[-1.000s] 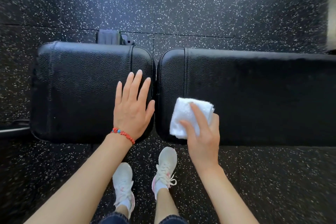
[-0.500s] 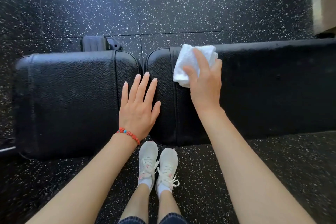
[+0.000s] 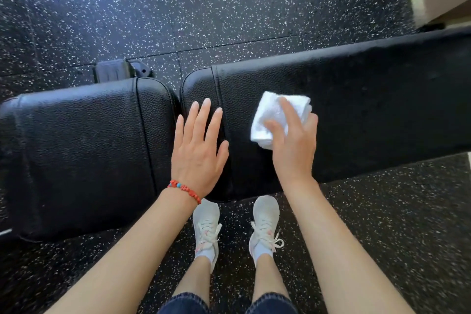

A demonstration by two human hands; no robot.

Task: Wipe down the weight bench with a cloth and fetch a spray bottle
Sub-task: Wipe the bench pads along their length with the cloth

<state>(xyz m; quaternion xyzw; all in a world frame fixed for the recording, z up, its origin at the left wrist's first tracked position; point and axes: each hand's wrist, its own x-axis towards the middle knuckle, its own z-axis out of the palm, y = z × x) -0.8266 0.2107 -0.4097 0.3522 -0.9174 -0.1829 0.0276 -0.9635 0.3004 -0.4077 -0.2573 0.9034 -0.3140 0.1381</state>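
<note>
Right hand (image 3: 293, 145) grips folded white cloth (image 3: 274, 117), pressing it on the long pad of the weight bench (image 3: 369, 109). Left hand (image 3: 197, 150) lies flat, fingers spread open, beside the cloth near the pad gap.

Cloth (image 3: 270, 120) on long pad (image 3: 369, 109), under right hand (image 3: 293, 145); left hand (image 3: 198, 153) beside, spanning pad gap.

Right hand (image 3: 293, 145) presses a white cloth (image 3: 272, 115) on the bench pad (image 3: 369, 109); left hand (image 3: 197, 150) rests flat beside it
</note>
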